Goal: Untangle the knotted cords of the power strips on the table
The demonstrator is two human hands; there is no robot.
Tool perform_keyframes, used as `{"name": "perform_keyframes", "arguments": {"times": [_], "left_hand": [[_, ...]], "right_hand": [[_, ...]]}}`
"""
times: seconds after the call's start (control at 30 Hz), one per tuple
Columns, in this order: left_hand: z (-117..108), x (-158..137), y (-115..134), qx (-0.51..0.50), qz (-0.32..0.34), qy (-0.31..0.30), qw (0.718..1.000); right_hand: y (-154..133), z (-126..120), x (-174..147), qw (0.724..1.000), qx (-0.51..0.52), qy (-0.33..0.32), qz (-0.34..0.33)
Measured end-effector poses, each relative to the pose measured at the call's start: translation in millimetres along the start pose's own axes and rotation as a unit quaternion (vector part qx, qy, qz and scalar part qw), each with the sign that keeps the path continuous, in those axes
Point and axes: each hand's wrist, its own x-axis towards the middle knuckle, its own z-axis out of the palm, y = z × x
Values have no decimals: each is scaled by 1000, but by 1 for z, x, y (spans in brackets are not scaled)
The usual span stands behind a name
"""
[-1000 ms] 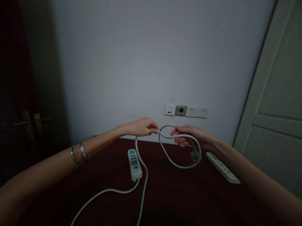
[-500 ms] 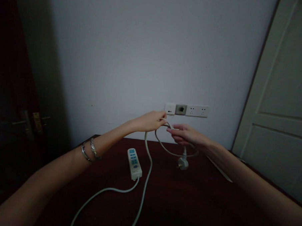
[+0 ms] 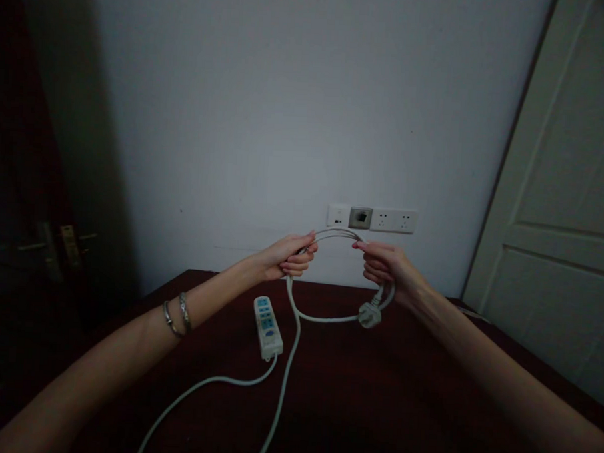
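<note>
A white power cord (image 3: 328, 319) forms a loop held up between my two hands above the dark red tabletop. My left hand (image 3: 295, 256) is closed round the loop's left side, and my right hand (image 3: 383, 262) grips its right side. Strands arch together between the thumbs. Below my right hand dangles the plug (image 3: 369, 315), its pins hard to make out. From under my left hand the cord runs down towards the near edge of the view. The power strip (image 3: 268, 327), white with blue socket faces, lies on the table to the left of the loop.
The dark red table (image 3: 375, 390) meets a pale wall. Wall sockets and switch plates (image 3: 393, 220) sit just behind my hands. At the left stands a dark door with a handle (image 3: 71, 243); a pale panelled door (image 3: 557, 231) is at the right.
My hands have moved apart, the left one leftward and down, the right one slightly right. The cord between them has opened into a rounder loop, and the plug has risen a little.
</note>
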Motion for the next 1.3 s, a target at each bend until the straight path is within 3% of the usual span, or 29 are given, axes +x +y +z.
{"name": "perform_keyframes", "arguments": {"times": [0.2,0.27,0.43,0.6,0.73,0.87,0.93,1.0,1.13,1.3], "left_hand": [[-5,1,9,-19,-33,52,998],[-7,1,10,-8,-40,50,998],[-10,1,12,51,-38,66,996],[-8,0,11,133,15,92,987],[-10,5,4,244,72,147,956],[-11,10,-3,354,89,207,908],[-9,10,-4,373,82,222,897],[-7,10,-3,338,70,217,913],[-4,6,0,170,29,152,973],[-4,4,-13,39,81,83,992]], "right_hand": [[21,-1,1,976,-211,-12,46],[24,-1,2,973,-228,-16,43],[19,1,0,982,-184,-23,36],[8,1,-11,988,-144,-37,48],[6,-1,-16,998,-54,-41,8],[8,-1,-19,995,43,-70,50],[9,-2,-19,991,76,-76,73],[11,-2,-18,989,97,-76,86],[12,2,-15,988,117,-57,85],[12,3,-12,982,150,-74,89]]}}
